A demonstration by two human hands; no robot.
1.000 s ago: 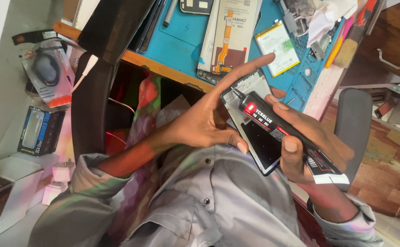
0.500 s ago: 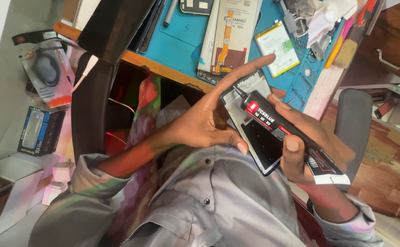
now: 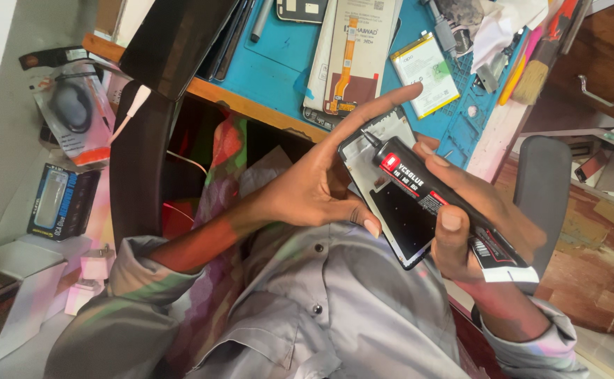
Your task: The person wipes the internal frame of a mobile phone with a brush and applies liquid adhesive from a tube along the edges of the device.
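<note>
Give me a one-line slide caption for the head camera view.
Left hand steadies a phone screen panel while the right hand presses a black glue tube nozzle to its top edge, above a blue work mat.

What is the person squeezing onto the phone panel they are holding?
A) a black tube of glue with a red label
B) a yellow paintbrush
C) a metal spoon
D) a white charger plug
A: the right hand grips a black glue tube with a red label, its nozzle tip on the upper edge of the dark phone panel that the left hand steadies.
</note>
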